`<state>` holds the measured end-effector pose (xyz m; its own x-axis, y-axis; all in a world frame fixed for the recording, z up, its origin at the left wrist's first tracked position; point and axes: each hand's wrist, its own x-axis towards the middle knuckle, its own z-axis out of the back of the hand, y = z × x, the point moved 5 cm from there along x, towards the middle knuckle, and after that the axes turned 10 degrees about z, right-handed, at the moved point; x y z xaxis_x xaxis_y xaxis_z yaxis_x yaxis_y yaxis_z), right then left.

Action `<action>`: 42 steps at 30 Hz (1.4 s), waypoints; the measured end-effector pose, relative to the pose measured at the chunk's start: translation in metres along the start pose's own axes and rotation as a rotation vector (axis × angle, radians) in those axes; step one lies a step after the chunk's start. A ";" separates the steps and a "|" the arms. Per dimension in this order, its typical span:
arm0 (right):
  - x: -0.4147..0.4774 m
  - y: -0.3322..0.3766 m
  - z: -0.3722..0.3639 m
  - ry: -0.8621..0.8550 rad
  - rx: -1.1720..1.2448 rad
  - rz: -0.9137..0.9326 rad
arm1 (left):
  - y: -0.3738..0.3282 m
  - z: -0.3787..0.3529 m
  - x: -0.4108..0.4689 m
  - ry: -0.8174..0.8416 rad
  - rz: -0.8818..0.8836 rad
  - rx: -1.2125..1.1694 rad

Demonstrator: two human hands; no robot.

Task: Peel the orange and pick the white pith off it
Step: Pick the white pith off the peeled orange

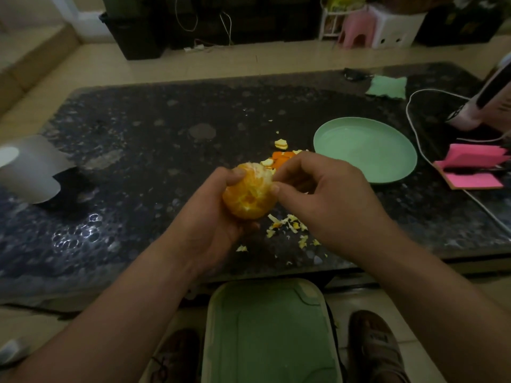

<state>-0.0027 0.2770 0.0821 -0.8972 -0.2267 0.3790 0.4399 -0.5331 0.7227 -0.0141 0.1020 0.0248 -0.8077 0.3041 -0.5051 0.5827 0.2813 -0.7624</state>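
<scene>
Your left hand (218, 217) cups the orange (250, 193); your right hand (318, 194) seemingly pinches pith at its right side, above the worktop's (138, 128) near edge

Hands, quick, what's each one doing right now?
Left hand: grips the peeled orange.
Right hand: thumb and forefinger pinch at the orange's side.

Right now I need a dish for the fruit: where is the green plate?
Head view, right of centre: the green plate sits on the dark table, just beyond the right hand, beside the peel scraps.
</scene>
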 end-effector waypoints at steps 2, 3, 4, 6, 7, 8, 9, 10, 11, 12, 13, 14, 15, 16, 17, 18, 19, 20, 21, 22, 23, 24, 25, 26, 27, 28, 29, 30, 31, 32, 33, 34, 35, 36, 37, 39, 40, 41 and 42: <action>-0.001 0.001 -0.001 -0.006 -0.023 0.010 | 0.000 0.001 0.000 -0.013 -0.006 0.013; -0.001 0.001 -0.001 -0.012 -0.038 0.012 | 0.000 0.001 0.000 -0.018 -0.008 0.018; -0.001 0.002 -0.001 -0.018 -0.054 0.019 | 0.000 0.001 0.000 -0.022 -0.011 0.027; -0.001 0.003 0.000 -0.030 -0.095 0.041 | -0.002 0.002 0.000 -0.040 -0.024 0.059; -0.002 0.004 0.000 -0.033 -0.119 0.057 | -0.003 0.002 0.000 -0.058 -0.033 0.078; -0.002 0.005 0.001 -0.032 -0.149 0.075 | -0.003 0.003 0.001 -0.080 -0.042 0.098; -0.002 0.005 0.001 -0.028 -0.181 0.092 | -0.003 0.003 0.000 -0.102 -0.049 0.119; -0.002 0.006 0.001 -0.020 -0.216 0.107 | -0.003 0.004 0.000 -0.125 -0.054 0.140; -0.001 0.007 0.001 -0.010 -0.249 0.120 | -0.002 0.004 0.000 -0.143 -0.055 0.152; -0.001 0.007 0.000 -0.002 -0.273 0.133 | -0.002 0.004 0.000 -0.154 -0.056 0.156; -0.001 0.008 -0.001 0.002 -0.286 0.146 | -0.001 0.004 0.000 -0.159 -0.055 0.154; -0.001 0.009 -0.002 0.000 -0.293 0.160 | -0.001 0.004 -0.001 -0.161 -0.055 0.149; -0.001 0.010 -0.003 -0.007 -0.301 0.176 | -0.001 0.004 -0.001 -0.163 -0.058 0.142; -0.001 0.011 -0.003 -0.016 -0.309 0.190 | -0.001 0.003 -0.001 -0.166 -0.062 0.137; -0.001 0.010 -0.004 -0.025 -0.317 0.200 | -0.001 0.002 -0.001 -0.167 -0.065 0.133; -0.001 0.010 -0.003 -0.033 -0.324 0.206 | -0.001 0.002 -0.002 -0.165 -0.066 0.127; 0.000 0.010 -0.002 -0.039 -0.323 0.211 | -0.001 0.001 -0.002 -0.158 -0.066 0.119; 0.000 0.009 -0.002 -0.044 -0.305 0.212 | -0.002 0.000 -0.002 -0.145 -0.066 0.110; 0.000 0.008 0.000 -0.053 -0.264 0.203 | -0.003 -0.001 -0.002 -0.125 -0.064 0.098; 0.000 0.006 0.001 -0.066 -0.203 0.178 | -0.004 -0.003 -0.002 -0.104 -0.063 0.082; -0.001 0.004 0.003 -0.083 -0.132 0.143 | -0.005 -0.004 -0.003 -0.089 -0.063 0.065; -0.001 0.003 0.004 -0.096 -0.068 0.106 | -0.007 -0.005 -0.004 -0.081 -0.062 0.049; -0.002 0.001 0.005 -0.100 -0.020 0.076 | -0.008 -0.005 -0.005 -0.075 -0.061 0.038; -0.002 0.000 0.006 -0.093 0.009 0.055 | -0.008 -0.006 -0.005 -0.071 -0.058 0.037; -0.002 -0.001 0.006 -0.078 0.025 0.047 | -0.009 -0.006 -0.006 -0.070 -0.056 0.042; -0.003 0.000 0.006 -0.062 0.029 0.052 | -0.009 -0.006 -0.006 -0.070 -0.056 0.051; -0.003 0.001 0.005 -0.049 0.023 0.067 | -0.009 -0.005 -0.006 -0.070 -0.058 0.061; -0.003 0.003 0.005 -0.042 0.013 0.086 | -0.009 -0.004 -0.006 -0.074 -0.063 0.073; -0.003 0.004 0.005 -0.037 0.003 0.102 | -0.009 -0.003 -0.006 -0.077 -0.067 0.088; -0.004 0.005 0.005 -0.032 -0.012 0.116 | -0.009 -0.001 -0.006 -0.083 -0.071 0.106; -0.004 0.006 0.005 -0.026 -0.035 0.131 | -0.008 0.000 -0.005 -0.089 -0.074 0.126; -0.004 0.007 0.004 -0.019 -0.064 0.146 | -0.008 0.002 -0.005 -0.098 -0.081 0.149; -0.003 0.008 0.004 -0.013 -0.098 0.161 | -0.008 0.003 -0.004 -0.107 -0.089 0.171; -0.003 0.008 0.003 -0.008 -0.134 0.176 | -0.007 0.005 -0.005 -0.116 -0.098 0.193; -0.003 0.008 0.003 -0.004 -0.165 0.190 | -0.008 0.005 -0.005 -0.127 -0.101 0.211; -0.002 0.008 0.003 0.005 -0.206 0.212 | -0.008 0.004 -0.006 -0.154 -0.107 0.251; -0.002 0.008 0.003 0.015 -0.226 0.224 | -0.010 0.002 -0.007 -0.164 -0.118 0.287; -0.003 0.009 0.003 0.029 -0.251 0.236 | -0.011 0.000 -0.008 -0.167 -0.132 0.331; -0.003 0.010 0.002 0.043 -0.276 0.246 | -0.012 -0.001 -0.009 -0.169 -0.145 0.377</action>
<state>0.0042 0.2742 0.0891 -0.7692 -0.4065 0.4930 0.6211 -0.6570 0.4274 -0.0139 0.0968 0.0390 -0.9002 0.1240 -0.4175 0.4144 -0.0515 -0.9087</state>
